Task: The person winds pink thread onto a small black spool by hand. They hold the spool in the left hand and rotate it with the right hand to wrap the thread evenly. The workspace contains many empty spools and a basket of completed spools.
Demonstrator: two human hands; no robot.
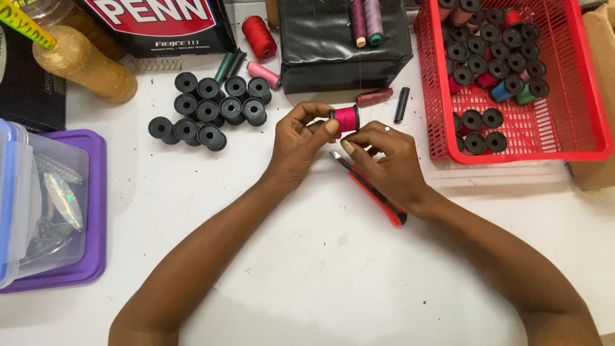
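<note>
Pink thread fills a small black-ended spool [346,118] held above the white table [333,269]. Left hand [300,142] pinches the spool's near end between thumb and fingertips; right hand [384,160] has its fingers curled together just beside the spool's lower edge. Red utility knife [368,189] lies beneath the right hand. Empty black spools [208,109] lie clustered to the left; a red basket [576,96] of spools stands to the right.

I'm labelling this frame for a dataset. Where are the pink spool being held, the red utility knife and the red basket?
pink spool [346,118], head view, on its wound thread.
red utility knife [371,190], head view, on its handle.
red basket [592,109], head view, on its right wall.
</note>
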